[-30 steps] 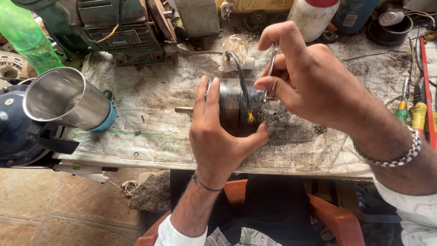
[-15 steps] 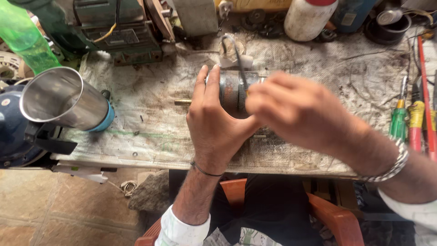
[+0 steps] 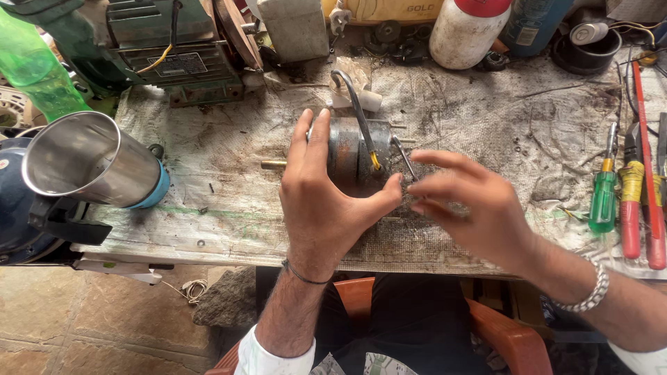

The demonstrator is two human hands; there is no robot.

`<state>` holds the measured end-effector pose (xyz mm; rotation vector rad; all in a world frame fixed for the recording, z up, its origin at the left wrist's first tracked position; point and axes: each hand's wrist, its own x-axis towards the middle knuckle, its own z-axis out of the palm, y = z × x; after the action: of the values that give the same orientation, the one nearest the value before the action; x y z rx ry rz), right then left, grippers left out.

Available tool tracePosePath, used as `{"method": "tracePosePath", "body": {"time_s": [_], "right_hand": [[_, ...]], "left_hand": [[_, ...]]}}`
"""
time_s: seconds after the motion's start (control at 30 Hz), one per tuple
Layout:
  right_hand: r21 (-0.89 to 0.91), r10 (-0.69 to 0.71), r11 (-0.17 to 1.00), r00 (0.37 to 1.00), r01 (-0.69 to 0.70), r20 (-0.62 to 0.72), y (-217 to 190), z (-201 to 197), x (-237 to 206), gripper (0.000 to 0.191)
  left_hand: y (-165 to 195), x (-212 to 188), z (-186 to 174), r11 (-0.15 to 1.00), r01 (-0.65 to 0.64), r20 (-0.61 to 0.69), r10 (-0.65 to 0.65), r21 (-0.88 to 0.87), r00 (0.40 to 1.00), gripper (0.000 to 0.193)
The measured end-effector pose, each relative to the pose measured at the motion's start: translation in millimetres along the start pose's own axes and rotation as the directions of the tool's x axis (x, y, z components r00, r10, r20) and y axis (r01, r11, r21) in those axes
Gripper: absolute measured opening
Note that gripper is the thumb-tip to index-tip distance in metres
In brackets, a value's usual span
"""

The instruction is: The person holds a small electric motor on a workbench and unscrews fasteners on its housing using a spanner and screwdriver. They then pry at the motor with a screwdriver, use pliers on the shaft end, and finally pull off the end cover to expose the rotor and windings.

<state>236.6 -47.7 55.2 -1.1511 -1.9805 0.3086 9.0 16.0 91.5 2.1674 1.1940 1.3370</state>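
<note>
Our left hand (image 3: 326, 201) wraps the small electric motor (image 3: 358, 153) from the near side, thumb on its right flank, fingers over the top: closed firmly on the housing. The motor lies on its side on the workbench (image 3: 229, 153), long axis left-right, its brass shaft (image 3: 272, 164) poking out left of the housing. A grey wire with a yellow tip (image 3: 363, 125) arcs over the motor's top.

Our right hand (image 3: 472, 208) hovers just right of the motor, fingers spread and slack, holding nothing; it's blurred. A thin metal rod (image 3: 404, 158) sits between that hand and the housing's right end; contact unclear.

Right of the motor, well apart: a green-handled screwdriver (image 3: 603, 201) and red-handled tools (image 3: 649, 173). Left of it: a steel jar (image 3: 90, 163). The bench mat is grimy and crowded behind the motor.
</note>
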Motion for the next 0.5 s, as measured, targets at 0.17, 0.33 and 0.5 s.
{"method": "tracePosePath", "body": {"time_s": [0.17,0.33,0.5], "right_hand": [[-0.106,0.158,0.984,0.98,-0.145,0.123,17.5,-18.2,33.6,0.015],[-0.733,-0.366,0.602,0.925,0.318,0.101,11.8,-32.9,91.7,0.012],[-0.793,-0.466,0.488,0.877,0.365,0.117,-37.7,-65.0,101.4,0.014]], "left_hand": [[0.5,-8.2,0.1,0.999,-0.026,-0.022,0.026,0.024,0.999,0.098],[1.1,-12.5,-0.3,0.999,-0.032,-0.034,0.033,0.038,0.999,0.098],[1.5,-12.4,-0.6,1.0,-0.011,-0.023,0.011,0.007,1.0,0.099]]}}
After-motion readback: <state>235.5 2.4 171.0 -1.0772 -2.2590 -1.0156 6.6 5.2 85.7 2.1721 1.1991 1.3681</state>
